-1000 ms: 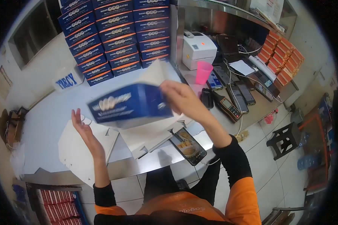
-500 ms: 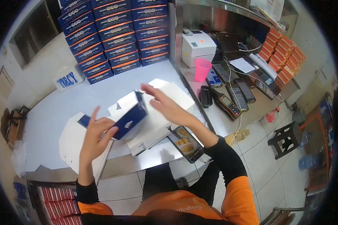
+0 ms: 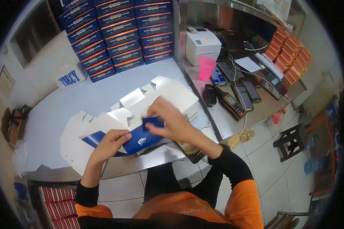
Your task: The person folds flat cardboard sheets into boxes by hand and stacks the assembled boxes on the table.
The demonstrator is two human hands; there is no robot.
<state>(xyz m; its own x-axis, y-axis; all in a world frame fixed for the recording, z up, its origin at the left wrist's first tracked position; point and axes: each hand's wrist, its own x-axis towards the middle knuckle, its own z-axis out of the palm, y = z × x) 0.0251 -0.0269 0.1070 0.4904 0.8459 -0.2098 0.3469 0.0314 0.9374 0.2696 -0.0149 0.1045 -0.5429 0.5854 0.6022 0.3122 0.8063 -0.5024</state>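
Observation:
A partly folded cardboard box (image 3: 139,142), blue outside and white inside, is at the table's front edge. My left hand (image 3: 110,144) grips its blue side panel, thumb pressed on the outer face. At the panel's right end, my right hand (image 3: 174,121) pinches a small blue corner flap between thumb and bent fingers, which are slightly blurred. White unfolded box blanks (image 3: 176,93) lie in a pile behind the right hand. To the left, a white panel (image 3: 74,143) spreads over the table; whether it joins the held box I cannot tell.
Stacks of blue boxes (image 3: 124,49) stand at the back. A phone (image 3: 195,155) lies partly under the blanks. On the right counter are a label printer (image 3: 203,45), a pink cup (image 3: 207,68), a handheld meter (image 3: 232,105), several phones and orange boxes (image 3: 290,57).
The blue panel has swung down and toward me, and its white flaps now show. My right hand has come down from above onto the corner flap. The left hand has closed on the panel.

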